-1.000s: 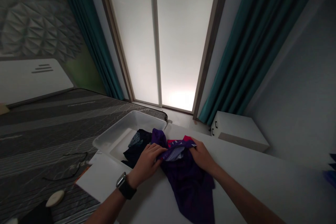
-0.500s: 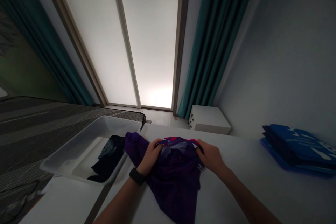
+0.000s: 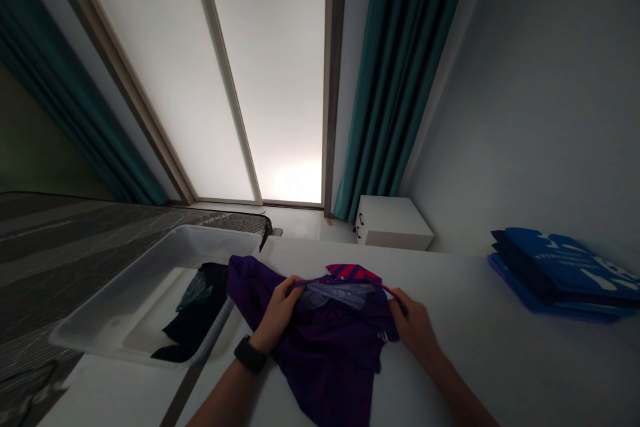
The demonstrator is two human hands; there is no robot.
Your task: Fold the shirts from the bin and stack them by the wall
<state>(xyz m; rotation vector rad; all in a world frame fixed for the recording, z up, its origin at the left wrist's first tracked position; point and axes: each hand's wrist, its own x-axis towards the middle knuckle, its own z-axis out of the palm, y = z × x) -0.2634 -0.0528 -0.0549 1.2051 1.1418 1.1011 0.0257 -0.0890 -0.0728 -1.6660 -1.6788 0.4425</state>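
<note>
While the hands held the shirt: it lay loosely spread on the table, between the two wrists, its near end running out of the bottom of the view.
Left hand: the thumb and fingers were closed on the left end of the neckline, with hardly any gap; the fingertips were partly lost in the cloth.
Right hand: the thumb and forefinger pinched the right end of the neckline, where a thin red edge ran into the grip; how the other fingers sat could not be told.
Neckline: it was drawn out between the hands, the pale lining showing below it and a red striped part beyond it.
Sleeve: it stretched left towards the tub; whether it touched the rim could not be told.
Watch: it was black and sat on the left wrist.
Tub: it was clear plastic, stood left of the shirt and held dark cloth on its right side.
Table: it was white and bore a blue pile at the right, well apart from the right hand.
Cabinet: it was white and stood past the table's far edge, near a teal curtain.
</note>
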